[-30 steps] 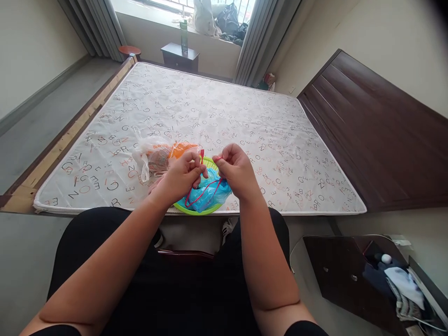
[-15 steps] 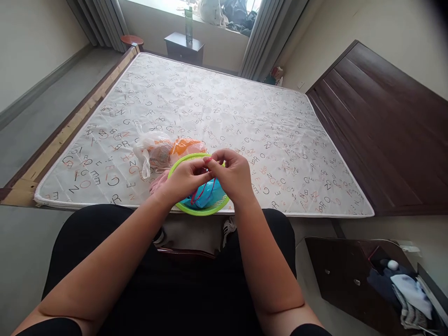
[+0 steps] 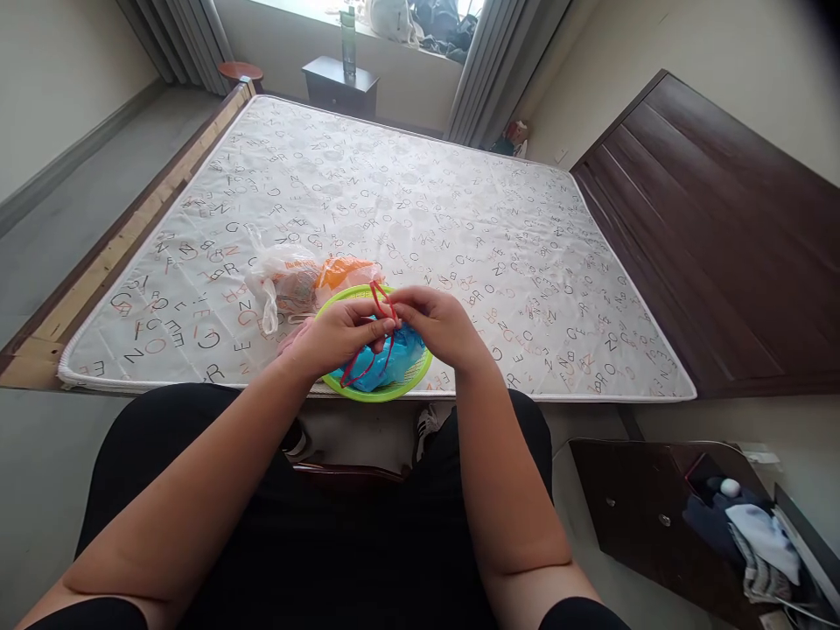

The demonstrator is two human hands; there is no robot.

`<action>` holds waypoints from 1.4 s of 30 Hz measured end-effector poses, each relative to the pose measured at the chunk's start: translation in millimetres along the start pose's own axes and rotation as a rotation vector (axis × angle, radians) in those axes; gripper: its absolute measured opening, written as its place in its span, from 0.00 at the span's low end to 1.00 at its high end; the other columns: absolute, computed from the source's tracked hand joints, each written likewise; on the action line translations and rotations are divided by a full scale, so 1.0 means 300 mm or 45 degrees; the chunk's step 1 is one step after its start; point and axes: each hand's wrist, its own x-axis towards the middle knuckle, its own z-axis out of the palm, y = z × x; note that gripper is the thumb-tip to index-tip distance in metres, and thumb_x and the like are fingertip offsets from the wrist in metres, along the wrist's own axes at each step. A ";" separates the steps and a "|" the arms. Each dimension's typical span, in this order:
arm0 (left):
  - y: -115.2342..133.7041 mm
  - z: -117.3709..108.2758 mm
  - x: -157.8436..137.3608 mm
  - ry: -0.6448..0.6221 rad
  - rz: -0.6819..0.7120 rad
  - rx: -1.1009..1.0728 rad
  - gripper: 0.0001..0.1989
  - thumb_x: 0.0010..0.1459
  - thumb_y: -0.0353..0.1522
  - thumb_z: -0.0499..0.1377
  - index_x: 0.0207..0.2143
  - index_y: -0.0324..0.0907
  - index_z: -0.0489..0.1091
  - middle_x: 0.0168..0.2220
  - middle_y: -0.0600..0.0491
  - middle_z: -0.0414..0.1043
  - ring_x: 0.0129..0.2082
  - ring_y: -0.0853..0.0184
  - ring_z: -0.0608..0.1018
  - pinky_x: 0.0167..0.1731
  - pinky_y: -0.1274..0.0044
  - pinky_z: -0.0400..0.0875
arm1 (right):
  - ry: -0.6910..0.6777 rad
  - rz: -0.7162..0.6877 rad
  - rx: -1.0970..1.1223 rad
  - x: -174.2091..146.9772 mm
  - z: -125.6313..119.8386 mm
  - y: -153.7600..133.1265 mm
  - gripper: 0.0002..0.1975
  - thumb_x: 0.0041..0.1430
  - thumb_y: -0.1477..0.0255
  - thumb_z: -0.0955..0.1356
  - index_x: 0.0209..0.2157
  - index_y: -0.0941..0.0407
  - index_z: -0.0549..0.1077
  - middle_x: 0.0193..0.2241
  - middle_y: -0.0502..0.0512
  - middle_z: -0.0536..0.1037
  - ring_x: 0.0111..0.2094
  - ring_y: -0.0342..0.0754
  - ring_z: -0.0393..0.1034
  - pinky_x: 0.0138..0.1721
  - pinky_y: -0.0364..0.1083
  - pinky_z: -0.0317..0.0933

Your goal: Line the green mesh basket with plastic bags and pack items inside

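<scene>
A looped red string (image 3: pixel 388 352) runs between my two hands above a lime-green basket (image 3: pixel 375 396). My left hand (image 3: pixel 345 332) pinches it between thumb and fingers. Close beside, my right hand (image 3: pixel 438 322) has its fingertips closed on the same string. Inside the basket lies a crumpled blue plastic bag (image 3: pixel 403 350), and the string hangs down over it. Behind the basket are a clear and orange plastic package (image 3: pixel 345 273) and a tied white plastic bag (image 3: pixel 285 271). Some pink cloth (image 3: pixel 297 335) shows partly behind my left hand.
The basket sits at the near edge of a letter-printed mattress (image 3: pixel 459 210). A dark headboard (image 3: pixel 709 236) stands at the right. Low on the right, a nightstand (image 3: pixel 633 499) carries folded clothes. A bottle (image 3: pixel 348 44) stands on another nightstand (image 3: pixel 338 83) at the back.
My hands have drawn slightly apart, the right one shifting right. A red loop now stands up between them, and more string shows over the blue bag. The view has shifted a little.
</scene>
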 end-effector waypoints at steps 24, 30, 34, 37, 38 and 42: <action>-0.076 -0.013 0.040 0.347 -0.012 -0.157 0.22 0.52 0.48 0.72 0.36 0.40 0.75 0.33 0.52 0.79 0.32 0.67 0.80 0.33 0.77 0.75 | -0.209 -0.014 -0.410 -0.033 0.029 -0.032 0.06 0.64 0.70 0.70 0.39 0.52 0.81 0.39 0.52 0.81 0.39 0.46 0.74 0.45 0.49 0.69; -0.055 -0.021 0.032 0.156 -0.165 -0.186 0.22 0.53 0.47 0.71 0.39 0.39 0.74 0.34 0.51 0.80 0.29 0.66 0.82 0.33 0.74 0.80 | -0.108 -0.241 -0.730 -0.018 0.031 0.016 0.06 0.65 0.70 0.71 0.34 0.51 0.80 0.37 0.54 0.75 0.40 0.49 0.69 0.46 0.51 0.64; -0.037 -0.023 0.027 0.041 -0.168 -0.164 0.23 0.54 0.48 0.70 0.40 0.39 0.75 0.35 0.50 0.81 0.31 0.64 0.83 0.34 0.72 0.81 | -0.017 -0.320 -0.791 -0.015 0.041 0.021 0.05 0.64 0.74 0.70 0.33 0.51 0.75 0.38 0.54 0.73 0.44 0.52 0.66 0.49 0.52 0.62; -0.034 -0.026 0.027 0.023 -0.149 -0.187 0.24 0.51 0.48 0.72 0.40 0.39 0.76 0.35 0.49 0.81 0.33 0.63 0.83 0.35 0.72 0.80 | -0.004 -0.334 -0.808 -0.013 0.048 0.020 0.05 0.63 0.74 0.71 0.34 0.51 0.71 0.38 0.53 0.73 0.43 0.52 0.65 0.47 0.51 0.61; -0.036 -0.028 0.027 0.020 -0.156 -0.195 0.24 0.50 0.47 0.73 0.40 0.39 0.77 0.34 0.49 0.80 0.32 0.63 0.83 0.35 0.72 0.80 | -0.011 -0.329 -0.815 -0.013 0.049 0.020 0.06 0.63 0.74 0.71 0.34 0.52 0.70 0.37 0.53 0.73 0.43 0.51 0.65 0.46 0.50 0.61; -0.047 -0.034 0.026 -0.041 -0.207 -0.218 0.21 0.53 0.46 0.72 0.40 0.40 0.78 0.31 0.51 0.78 0.29 0.65 0.81 0.33 0.72 0.79 | -0.044 -0.308 -0.851 -0.011 0.042 0.023 0.08 0.63 0.73 0.71 0.32 0.52 0.69 0.36 0.52 0.72 0.41 0.50 0.64 0.45 0.49 0.59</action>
